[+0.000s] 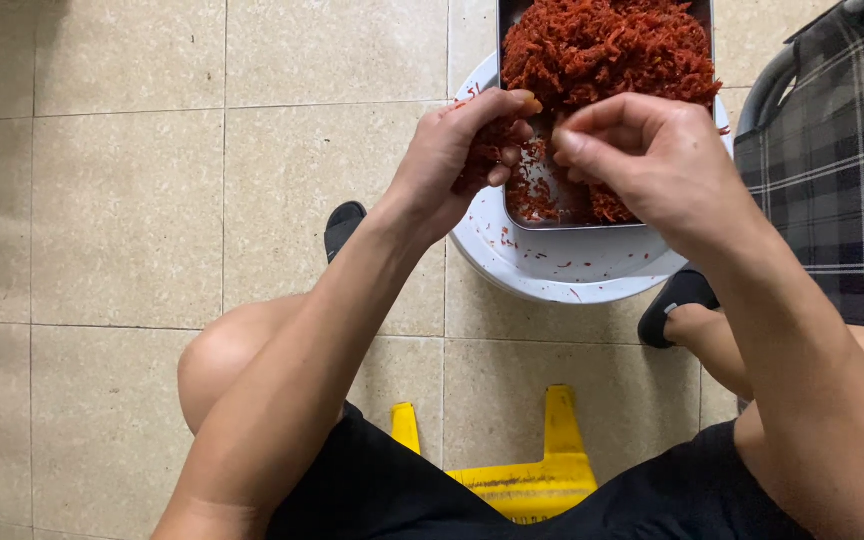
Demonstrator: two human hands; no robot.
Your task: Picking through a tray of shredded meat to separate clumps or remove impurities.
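The left hand (pixel 457 150) closes around a small bunch of red shreds (pixel 607 50). The right hand (pixel 652 150) pinches near it, though what it pinches I cannot tell. The main pile lies just beyond both hands in the metal tray (pixel 542 215) on a white round lid (pixel 562 270).

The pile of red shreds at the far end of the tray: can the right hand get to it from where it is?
Probably yes. The right hand hovers over the metal tray, just short of the heaped red shreds, and nothing lies between. The left hand sits off to the side, holding some shreds.
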